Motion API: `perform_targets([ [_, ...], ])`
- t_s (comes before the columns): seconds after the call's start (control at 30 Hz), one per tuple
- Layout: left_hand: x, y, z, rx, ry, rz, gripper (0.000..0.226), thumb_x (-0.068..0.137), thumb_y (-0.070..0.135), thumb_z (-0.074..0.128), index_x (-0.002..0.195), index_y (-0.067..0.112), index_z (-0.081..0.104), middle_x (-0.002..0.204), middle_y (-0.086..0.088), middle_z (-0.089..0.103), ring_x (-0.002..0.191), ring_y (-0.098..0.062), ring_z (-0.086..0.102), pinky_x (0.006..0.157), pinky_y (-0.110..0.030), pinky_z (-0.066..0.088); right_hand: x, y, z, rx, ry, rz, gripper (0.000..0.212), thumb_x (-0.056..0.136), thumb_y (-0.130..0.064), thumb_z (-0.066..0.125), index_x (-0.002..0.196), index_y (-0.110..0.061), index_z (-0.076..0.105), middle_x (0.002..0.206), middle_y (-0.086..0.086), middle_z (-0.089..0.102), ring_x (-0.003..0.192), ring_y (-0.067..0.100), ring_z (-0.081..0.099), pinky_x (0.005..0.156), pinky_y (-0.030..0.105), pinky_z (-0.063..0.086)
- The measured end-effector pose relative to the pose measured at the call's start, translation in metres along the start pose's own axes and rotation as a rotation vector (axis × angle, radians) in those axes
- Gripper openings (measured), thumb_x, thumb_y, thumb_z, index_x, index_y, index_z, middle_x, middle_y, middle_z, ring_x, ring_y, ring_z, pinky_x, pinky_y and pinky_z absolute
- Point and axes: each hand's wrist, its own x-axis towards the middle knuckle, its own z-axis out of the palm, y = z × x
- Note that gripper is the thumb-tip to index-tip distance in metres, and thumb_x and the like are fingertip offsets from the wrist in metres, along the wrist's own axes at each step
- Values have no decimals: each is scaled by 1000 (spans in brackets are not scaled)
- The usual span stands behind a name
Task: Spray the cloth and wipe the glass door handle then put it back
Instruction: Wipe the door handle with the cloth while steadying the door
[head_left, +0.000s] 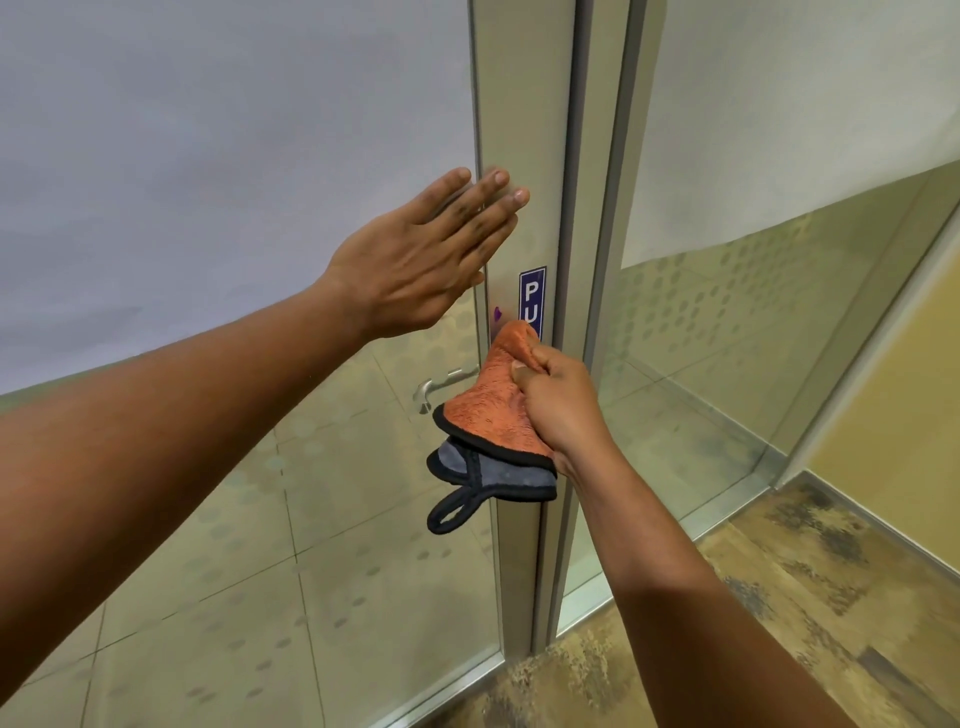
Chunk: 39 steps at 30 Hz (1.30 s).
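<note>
While the left hand (415, 260) is lying flat with straight fingers against the glass door (234, 156) and its metal stile (524, 130), the right hand (561, 410) is gripping the cloth (488, 410), its fingers and thumb curled around a bunched fold. The cloth is orange on 1 face and grey on the other, with black edging and a hanging loop (452, 506). It is hanging against the stile, directly below the blue push sign (532, 299).

A silver lever handle (441, 387) is showing through the glass just left of the cloth, apparently on the far side. Whether the right hand is also covering a handle on the near side cannot be told, because cloth and hand are hiding that area.

Judged from this frame, the wiping step is in progress. For a good result, the following points are applying:
- The flat hand is steadying the door, so wiping pressure should not swing it.
- The cloth should be wrapping fully around the handle, not only touching its front.
- The loose loop should be kept from snagging on the lever.

No containers are showing in view, and no spray bottle is visible.
</note>
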Motion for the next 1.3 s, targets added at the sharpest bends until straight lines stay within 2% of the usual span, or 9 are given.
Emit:
perform_targets([
  [0.13, 0, 0, -1, -5, -2, 1, 64, 109, 36, 0, 160, -1, -9, 169, -22, -5, 158, -37, -1, 129, -49, 8, -2, -3, -5, -173, -83, -28, 37, 98, -10, 54, 133, -20, 64, 126, 0, 67, 108, 16, 65, 95, 31, 54],
  [0.23, 0, 0, -1, -15, 4, -7, 64, 109, 36, 0, 160, -1, -9, 170, -22, -4, 158, -37, 0, 129, -49, 7, -8, -3, -10, -218, -180, -2, 36, 98, -10, 54, 131, -20, 66, 121, -2, 67, 98, 9, 64, 79, 15, 53],
  [0.33, 0, 0, -1, 0, -2, -4, 64, 108, 36, 0, 160, -1, -9, 169, -22, -5, 158, -37, 0, 129, -49, 7, -9, -5, -17, -190, -160, -3, 32, 99, -12, 51, 125, -25, 65, 117, 0, 68, 108, 20, 65, 90, 33, 54],
  [0.5, 1, 1, 0, -5, 11, -6, 64, 109, 35, 1, 160, -1, -7, 169, -22, -3, 158, -37, 1, 129, -49, 9, 4, -23, -25, -184, -59, -114, 40, 98, -17, 52, 133, -37, 48, 123, -10, 60, 107, 11, 61, 98, 41, 52],
  [0.67, 0, 0, -2, -30, 8, -5, 63, 109, 34, 3, 160, -1, -6, 170, -22, -3, 158, -37, 1, 129, -49, 10, 12, -28, -13, -330, -38, -244, 59, 99, -17, 51, 152, -37, 36, 151, -6, 48, 132, 11, 46, 104, 21, 32],
  [0.83, 0, 0, -3, -22, 2, -3, 63, 109, 35, 2, 160, -1, -7, 170, -22, -4, 158, -37, 0, 129, -49, 10, 7, -14, 4, -532, 6, -342, 57, 98, -15, 50, 151, -32, 39, 144, 3, 56, 127, 21, 54, 101, 25, 38],
  [1.0, 0, 0, -4, -16, -13, -8, 63, 109, 35, 2, 160, 0, -9, 170, -21, -6, 158, -35, -2, 129, -48, 7, 0, -2, 10, -556, -5, -304, 51, 98, -14, 50, 147, -28, 47, 146, 1, 55, 129, 24, 54, 108, 36, 42],
  [1.17, 1, 1, -1, -9, -3, -12, 63, 109, 35, 4, 161, 0, -7, 170, -21, -5, 158, -36, -1, 129, -49, 6, 7, -9, -8, -397, -34, -206, 50, 93, -11, 52, 138, -31, 57, 141, -5, 60, 130, 18, 54, 103, 24, 39],
  [1.3, 1, 0, 0, -10, -11, -11, 63, 109, 35, 3, 161, 0, -8, 170, -21, -5, 158, -36, -2, 129, -49, 7, 14, -24, -18, -324, -11, -245, 50, 91, -11, 52, 136, -33, 59, 139, -12, 61, 127, 9, 54, 98, 18, 36],
])
